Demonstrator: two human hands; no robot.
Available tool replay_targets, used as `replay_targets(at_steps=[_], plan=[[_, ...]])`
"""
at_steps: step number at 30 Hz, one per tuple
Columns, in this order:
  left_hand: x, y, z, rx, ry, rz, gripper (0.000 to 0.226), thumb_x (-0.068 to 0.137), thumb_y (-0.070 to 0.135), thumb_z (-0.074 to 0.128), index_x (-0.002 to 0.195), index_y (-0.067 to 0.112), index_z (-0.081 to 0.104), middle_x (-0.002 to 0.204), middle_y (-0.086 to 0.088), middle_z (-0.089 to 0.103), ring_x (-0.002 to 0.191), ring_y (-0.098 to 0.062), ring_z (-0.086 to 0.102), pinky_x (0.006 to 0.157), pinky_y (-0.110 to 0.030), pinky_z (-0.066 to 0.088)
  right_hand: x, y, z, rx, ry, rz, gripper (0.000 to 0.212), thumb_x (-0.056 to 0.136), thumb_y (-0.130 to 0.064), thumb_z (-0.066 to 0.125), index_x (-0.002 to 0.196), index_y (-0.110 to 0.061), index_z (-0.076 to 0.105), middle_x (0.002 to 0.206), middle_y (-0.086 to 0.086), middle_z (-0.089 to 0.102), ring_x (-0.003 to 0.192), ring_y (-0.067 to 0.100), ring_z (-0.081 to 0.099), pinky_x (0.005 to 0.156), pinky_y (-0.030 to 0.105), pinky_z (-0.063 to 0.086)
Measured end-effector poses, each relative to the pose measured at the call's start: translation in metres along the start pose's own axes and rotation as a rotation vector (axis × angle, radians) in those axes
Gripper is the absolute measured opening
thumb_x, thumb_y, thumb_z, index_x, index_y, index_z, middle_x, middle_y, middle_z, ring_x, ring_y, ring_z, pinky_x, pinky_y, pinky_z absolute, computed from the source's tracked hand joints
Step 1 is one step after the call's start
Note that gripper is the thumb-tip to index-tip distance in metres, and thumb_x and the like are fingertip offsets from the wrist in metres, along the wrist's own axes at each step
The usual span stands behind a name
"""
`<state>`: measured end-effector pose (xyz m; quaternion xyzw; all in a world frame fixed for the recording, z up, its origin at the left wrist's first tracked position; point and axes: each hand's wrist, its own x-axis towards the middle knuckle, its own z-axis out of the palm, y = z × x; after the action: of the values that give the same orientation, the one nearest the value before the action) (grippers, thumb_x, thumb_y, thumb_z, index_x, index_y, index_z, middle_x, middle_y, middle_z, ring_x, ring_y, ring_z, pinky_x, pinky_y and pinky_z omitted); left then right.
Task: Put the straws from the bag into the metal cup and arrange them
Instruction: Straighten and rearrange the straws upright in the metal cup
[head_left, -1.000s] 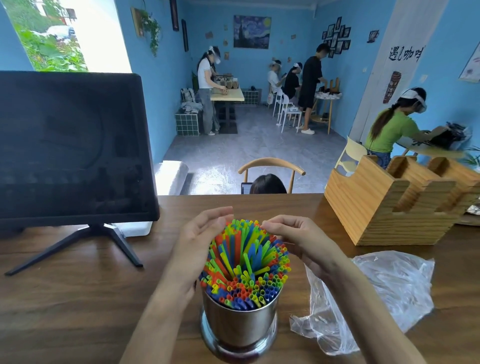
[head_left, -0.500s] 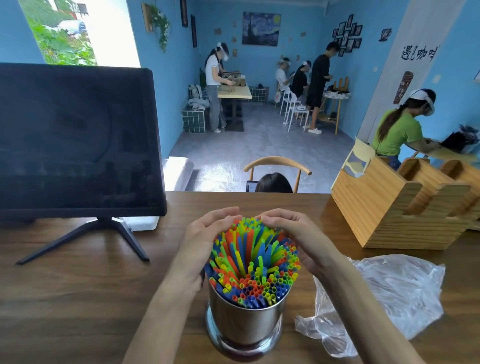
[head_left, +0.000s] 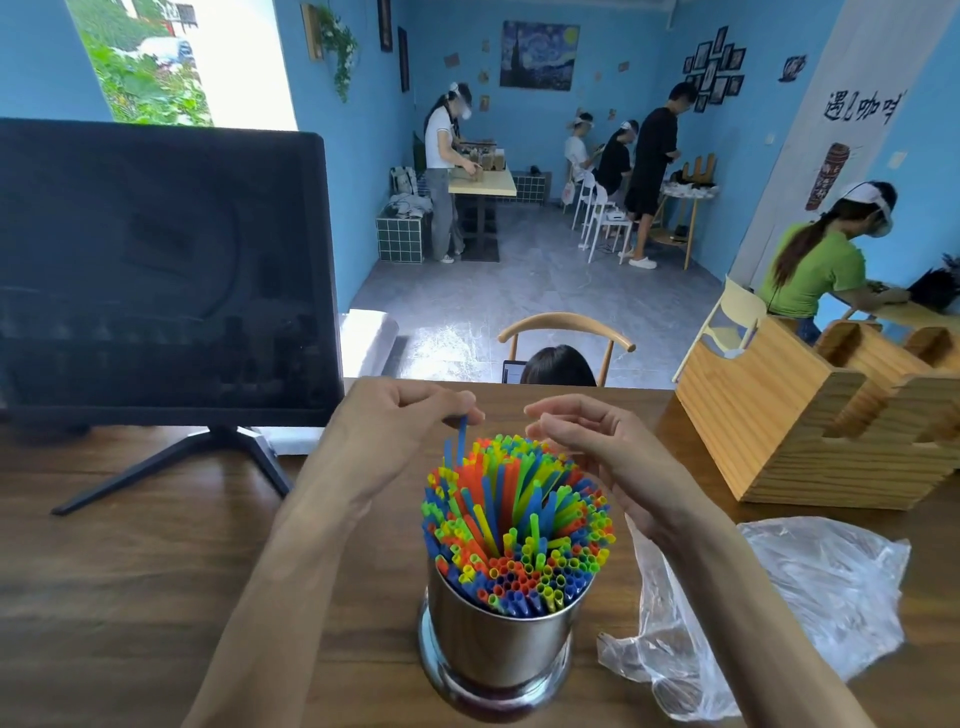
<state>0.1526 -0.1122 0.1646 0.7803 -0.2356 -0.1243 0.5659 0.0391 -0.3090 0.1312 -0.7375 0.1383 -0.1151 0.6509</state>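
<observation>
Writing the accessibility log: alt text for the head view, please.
The left hand pinches one blue straw above a metal cup packed with colourful straws; the right hand hovers beside, holding nothing. A plastic bag lies right.

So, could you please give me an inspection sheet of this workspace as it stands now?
Surface: wooden table.
Job's things: colourful straws fill the metal cup; plastic bag lies crumpled right of it.
Clutter: dark monitor on its stand; wooden organiser.
Hands: left hand pinches a blue straw; right hand loosely curled, holding nothing.
Cables: nothing seen.
Surroundings: blue-walled room, people at other tables.
</observation>
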Motion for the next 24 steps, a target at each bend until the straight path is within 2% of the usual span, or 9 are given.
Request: replay_targets(at_steps=[3, 5, 6, 9, 12, 14, 17, 19, 24], plan=[[0.005, 0.011, 0.000, -0.038, -0.125, -0.002, 0.027, 0.094, 0.027, 0.067, 0.072, 0.024, 0.083, 0.082, 0.005, 0.078, 0.063, 0.002, 0.058, 0.064, -0.024, 0.043, -0.001, -0.009, 0.004, -0.075, -0.020, -0.096, 0.029, 0.078, -0.048, 0.071, 0.103, -0.034, 0.076, 0.108, -0.005, 0.077, 0.110, 0.012, 0.069, 0.100, 0.039, 0.051], [0.005, 0.015, 0.002, -0.065, -0.197, -0.012, 0.027, 0.095, 0.027, 0.065, 0.075, 0.024, 0.083, 0.087, -0.004, 0.078, 0.063, -0.005, 0.054, 0.057, -0.022, 0.043, -0.002, -0.014, 0.008, -0.135, -0.050, -0.157, 0.027, 0.082, -0.047, 0.070, 0.104, -0.033, 0.076, 0.106, -0.007, 0.076, 0.105, 0.008, 0.069, 0.094, 0.031, 0.053], [0.005, 0.014, 0.003, -0.039, -0.198, -0.004, 0.025, 0.095, 0.029, 0.065, 0.078, 0.027, 0.083, 0.088, -0.003, 0.078, 0.064, -0.004, 0.055, 0.058, -0.021, 0.043, -0.002, -0.017, 0.011, -0.163, -0.066, -0.181, 0.026, 0.084, -0.046, 0.069, 0.105, -0.032, 0.075, 0.105, -0.009, 0.075, 0.103, 0.007, 0.069, 0.091, 0.028, 0.054], [-0.002, 0.001, 0.005, 0.133, -0.061, 0.095, 0.011, 0.091, 0.031, 0.072, 0.086, 0.038, 0.078, 0.074, 0.022, 0.069, 0.072, 0.004, 0.060, 0.067, -0.020, 0.044, 0.001, -0.019, 0.015, -0.250, -0.094, -0.220, 0.026, 0.090, -0.042, 0.070, 0.115, -0.036, 0.071, 0.108, -0.014, 0.074, 0.105, 0.002, 0.067, 0.095, 0.027, 0.053], [-0.009, -0.012, 0.003, 0.206, 0.031, 0.161, 0.016, 0.092, 0.023, 0.072, 0.092, 0.039, 0.075, 0.073, 0.019, 0.064, 0.074, 0.001, 0.061, 0.064, -0.015, 0.047, 0.004, -0.016, 0.013, -0.276, -0.107, -0.204, 0.037, 0.091, -0.042, 0.071, 0.127, -0.043, 0.062, 0.112, -0.018, 0.071, 0.107, -0.003, 0.065, 0.094, 0.023, 0.052], [-0.012, -0.015, 0.000, 0.224, 0.002, 0.138, 0.005, 0.092, 0.035, 0.072, 0.095, 0.037, 0.074, 0.082, 0.016, 0.067, 0.074, 0.008, 0.060, 0.059, -0.009, 0.047, 0.006, -0.013, 0.013, -0.307, -0.125, -0.199, 0.034, 0.091, -0.042, 0.070, 0.125, -0.043, 0.063, 0.111, -0.020, 0.070, 0.106, -0.004, 0.065, 0.089, 0.020, 0.052], [-0.012, -0.024, -0.005, 0.227, -0.102, 0.071, 0.025, 0.075, 0.052, 0.082, 0.093, 0.038, 0.074, 0.082, 0.018, 0.070, 0.075, 0.002, 0.064, 0.065, -0.020, 0.056, 0.008, -0.008, 0.014, -0.325, -0.145, -0.184, 0.026, 0.093, -0.045, 0.067, 0.119, -0.043, 0.068, 0.108, -0.022, 0.070, 0.105, -0.004, 0.065, 0.082, 0.016, 0.053], [-0.011, -0.027, -0.006, 0.232, -0.109, 0.051, 0.029, 0.069, 0.050, 0.087, 0.090, 0.034, 0.074, 0.078, 0.017, 0.070, 0.071, -0.001, 0.065, 0.068, -0.028, 0.061, 0.009, -0.006, 0.015, -0.309, -0.141, -0.173, 0.021, 0.094, -0.044, 0.066, 0.115, -0.044, 0.069, 0.107, -0.021, 0.070, 0.104, -0.005, 0.065, 0.078, 0.014, 0.053], [-0.003, -0.025, -0.007, 0.312, -0.158, 0.092, 0.024, 0.070, 0.042, 0.089, 0.085, 0.031, 0.074, 0.074, 0.015, 0.067, 0.065, 0.004, 0.061, 0.064, -0.023, 0.057, 0.009, -0.004, 0.014, -0.277, -0.116, -0.158, 0.016, 0.095, -0.043, 0.066, 0.110, -0.044, 0.072, 0.105, -0.019, 0.071, 0.101, -0.004, 0.066, 0.082, 0.019, 0.052]])
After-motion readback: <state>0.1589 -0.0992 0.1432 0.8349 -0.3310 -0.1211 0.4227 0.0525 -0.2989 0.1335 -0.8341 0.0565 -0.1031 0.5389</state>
